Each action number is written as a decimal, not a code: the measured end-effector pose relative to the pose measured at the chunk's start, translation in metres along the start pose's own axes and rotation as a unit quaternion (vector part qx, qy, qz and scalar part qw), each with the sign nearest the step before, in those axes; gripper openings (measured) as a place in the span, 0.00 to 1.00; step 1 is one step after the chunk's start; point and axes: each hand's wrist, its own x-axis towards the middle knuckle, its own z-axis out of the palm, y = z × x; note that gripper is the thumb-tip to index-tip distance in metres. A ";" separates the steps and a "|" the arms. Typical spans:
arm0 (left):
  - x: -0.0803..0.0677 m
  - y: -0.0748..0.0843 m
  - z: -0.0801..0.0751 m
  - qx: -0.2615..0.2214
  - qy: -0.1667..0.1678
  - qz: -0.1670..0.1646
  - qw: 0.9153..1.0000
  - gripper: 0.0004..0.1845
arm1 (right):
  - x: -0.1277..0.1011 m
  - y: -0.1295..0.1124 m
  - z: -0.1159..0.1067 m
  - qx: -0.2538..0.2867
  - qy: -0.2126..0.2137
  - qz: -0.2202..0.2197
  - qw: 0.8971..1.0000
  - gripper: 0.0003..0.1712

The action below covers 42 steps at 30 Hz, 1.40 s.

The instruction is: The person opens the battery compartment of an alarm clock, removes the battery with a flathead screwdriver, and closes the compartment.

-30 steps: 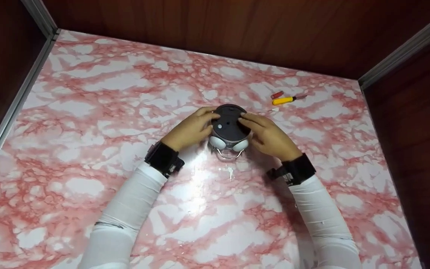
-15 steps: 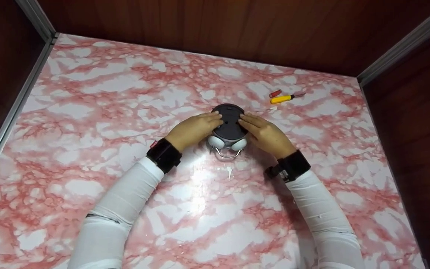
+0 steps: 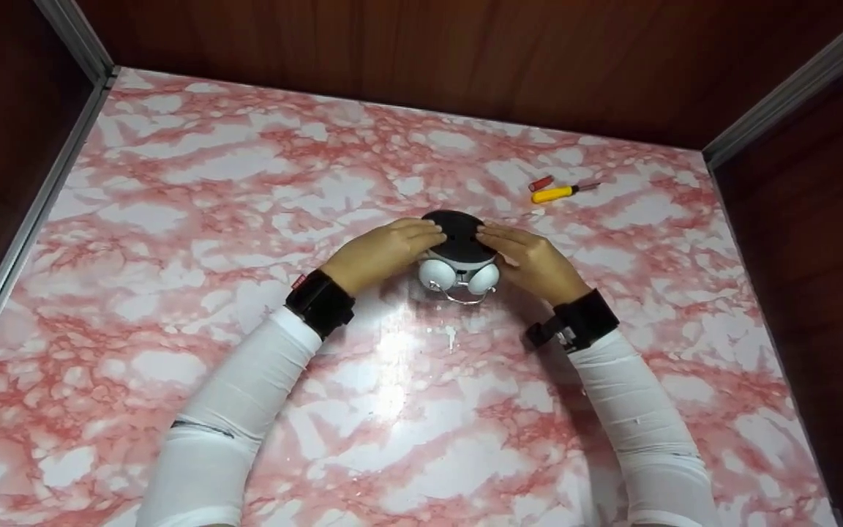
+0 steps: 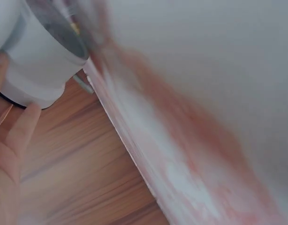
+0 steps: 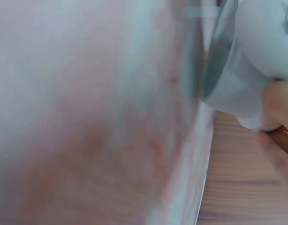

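Round device: a small white-bodied device (image 3: 459, 252) with a dark top disc, two white domes on its near side and a thin wire loop below them, sitting on the counter just past the centre, toward 12 o'clock.
Left hand: the left hand (image 3: 381, 252) cups the device from 9 o'clock, fingers curled over the rim of the dark disc; the left wrist view shows fingers (image 4: 23, 129) pressed against the white body.
Right hand: the right hand (image 3: 535, 260) grips it from 3 o'clock in the same way, fingertips on the disc's edge.
Counter: pink-and-white marbled counter (image 3: 246, 183), walled by dark wood panels.
Screwdriver: a yellow-handled screwdriver (image 3: 560, 192) lies toward 1 o'clock of the device, well apart from it.
Red piece: a small red cylinder (image 3: 541, 183) lies just beside the screwdriver's handle.
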 end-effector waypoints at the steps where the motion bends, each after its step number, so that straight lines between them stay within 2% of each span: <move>1: 0.000 -0.001 0.000 -0.035 0.008 -0.008 0.999 0.20 | 0.000 0.000 -0.001 0.021 0.004 0.005 1.000 0.26; 4: -0.001 -0.004 0.003 -0.129 0.037 -0.024 0.991 0.19 | -0.002 0.001 -0.003 0.081 0.011 0.027 0.996 0.25; 6: -0.001 -0.005 0.005 -0.173 0.053 -0.031 0.983 0.19 | -0.003 0.002 -0.003 0.120 0.014 0.048 0.992 0.24; 10: -0.002 -0.007 0.010 -0.242 0.081 -0.046 0.966 0.18 | -0.007 0.004 -0.003 0.203 0.024 0.097 0.974 0.22; 15: -0.001 -0.007 0.015 -0.308 0.101 -0.078 0.943 0.17 | -0.010 0.004 -0.006 0.268 0.037 0.129 0.954 0.19; 18: 0.001 -0.006 0.017 -0.350 0.112 -0.096 0.925 0.16 | -0.010 0.005 -0.008 0.297 0.036 0.145 0.943 0.18; 23: 0.003 -0.003 0.018 -0.418 0.132 -0.125 0.890 0.15 | -0.014 0.007 -0.006 0.341 0.039 0.182 0.922 0.17; 25: 0.004 -0.002 0.019 -0.438 0.142 -0.142 0.876 0.15 | -0.016 0.007 -0.001 0.367 0.045 0.194 0.909 0.16; 28: 0.006 0.000 0.018 -0.455 0.154 -0.166 0.861 0.15 | -0.019 0.006 0.010 0.412 0.068 0.206 0.885 0.15; 33: 0.011 0.006 0.018 -0.483 0.180 -0.218 0.829 0.16 | -0.019 0.007 0.025 0.490 0.099 0.242 0.832 0.16; 35: 0.012 0.009 0.018 -0.498 0.193 -0.244 0.810 0.16 | -0.018 0.009 0.030 0.525 0.109 0.260 0.803 0.16; 37: 0.013 0.010 0.020 -0.513 0.205 -0.265 0.790 0.15 | -0.018 0.010 0.033 0.549 0.126 0.275 0.779 0.16; 40: 0.015 0.010 0.025 -0.536 0.223 -0.291 0.760 0.16 | -0.016 0.011 0.037 0.568 0.148 0.293 0.755 0.17; 42: 0.015 0.008 0.028 -0.555 0.234 -0.307 0.737 0.17 | -0.014 0.010 0.039 0.570 0.153 0.303 0.749 0.17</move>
